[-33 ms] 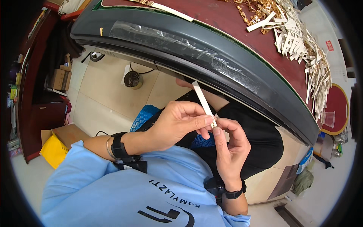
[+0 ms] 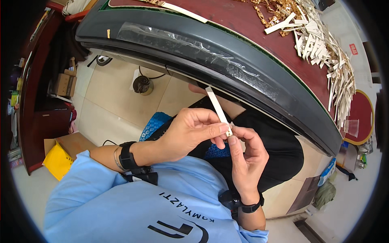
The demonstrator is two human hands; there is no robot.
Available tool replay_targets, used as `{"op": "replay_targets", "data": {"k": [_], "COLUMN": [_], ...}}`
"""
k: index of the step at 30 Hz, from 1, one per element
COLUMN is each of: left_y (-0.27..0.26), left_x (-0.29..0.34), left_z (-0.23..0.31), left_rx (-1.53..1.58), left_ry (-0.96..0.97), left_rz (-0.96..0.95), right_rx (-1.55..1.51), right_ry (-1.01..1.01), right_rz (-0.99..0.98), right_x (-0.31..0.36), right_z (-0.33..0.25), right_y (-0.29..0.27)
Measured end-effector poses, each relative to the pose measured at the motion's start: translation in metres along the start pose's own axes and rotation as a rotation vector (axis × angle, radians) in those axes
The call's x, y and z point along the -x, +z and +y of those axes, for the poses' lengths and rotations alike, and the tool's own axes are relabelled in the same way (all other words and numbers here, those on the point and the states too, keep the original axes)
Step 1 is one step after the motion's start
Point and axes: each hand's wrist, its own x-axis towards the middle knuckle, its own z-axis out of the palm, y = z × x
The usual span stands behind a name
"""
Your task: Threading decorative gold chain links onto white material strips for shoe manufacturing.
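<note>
Over my lap, both hands meet at a narrow white strap-like strip [image 2: 216, 106], which slants up toward the table edge. My left hand [image 2: 182, 129] pinches its lower part between thumb and fingers. At the lower end, the thumb and index finger of my right hand [image 2: 249, 158] are closed on the tip. A small gold-coloured bit shows at that tip, mostly covered by my fingers. On the table lies another white strip [image 2: 186, 11] with a gold-coloured metal piece at its left end.
The dark red tabletop [image 2: 247, 26] has a thick grey padded edge [image 2: 178, 52] just beyond my hands. At its right lie a heap of white strips [image 2: 340, 77] and gold-coloured metal pieces [image 2: 263, 14]. A round tin [image 2: 143, 86] and an open cardboard box [image 2: 77, 146] stand on the floor.
</note>
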Motion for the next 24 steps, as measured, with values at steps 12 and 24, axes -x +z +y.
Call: {"op": "replay_targets", "data": {"k": [12, 24], "left_y": [-0.0002, 0.0065], "left_x": [0.0018, 0.0032], "left_z": [0.0016, 0.0084], "left_rx": [0.119, -0.098], "left_ry": [-0.055, -0.053], "left_rz": [-0.06, -0.059], "right_rx": [-0.085, -0.043], "right_ry": [0.02, -0.009], "right_rz": [-0.035, -0.025], "right_x": [-0.0006, 0.0036], "right_z": [-0.0037, -0.0054], "right_y": [-0.0037, -0.0042]}}
